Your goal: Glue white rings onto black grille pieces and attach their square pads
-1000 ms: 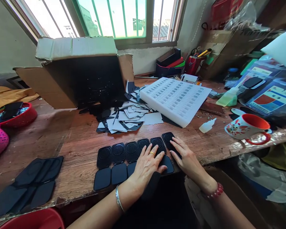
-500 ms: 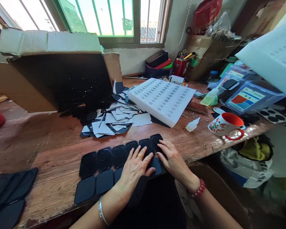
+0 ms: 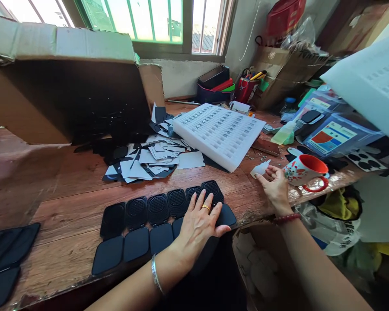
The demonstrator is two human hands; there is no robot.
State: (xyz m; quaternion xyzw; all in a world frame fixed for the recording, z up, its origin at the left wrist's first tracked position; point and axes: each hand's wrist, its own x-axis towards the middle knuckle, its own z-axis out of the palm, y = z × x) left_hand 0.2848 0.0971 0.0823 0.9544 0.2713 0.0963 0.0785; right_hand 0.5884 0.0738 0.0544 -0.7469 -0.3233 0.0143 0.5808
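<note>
Black square hinged cases (image 3: 157, 208) lie opened in a row along the table's front edge, round ribbed insides at the back and smooth lids (image 3: 136, 244) toward me. My left hand (image 3: 201, 222) rests flat, fingers spread, over the cases at the right end of the row and hides part of them. To the right, my right hand (image 3: 276, 188) has its thumb and fingers closed around a small white squeeze bottle (image 3: 259, 168) on the tabletop. A floral mug (image 3: 298, 170) with a red inside stands just beside that hand.
Behind the cases lies a pile of white and black paper pieces (image 3: 158, 157), with a white foam tray (image 3: 217, 131) to its right. A large cardboard box (image 3: 74, 45) stands at the back left. More black cases (image 3: 11, 246) lie at the left; plastic bins (image 3: 339, 136) sit at the right.
My right hand has left the cases and moved right to the small squeeze bottle, closing on it. My left hand has shifted slightly right along the row. The view has turned a little.
</note>
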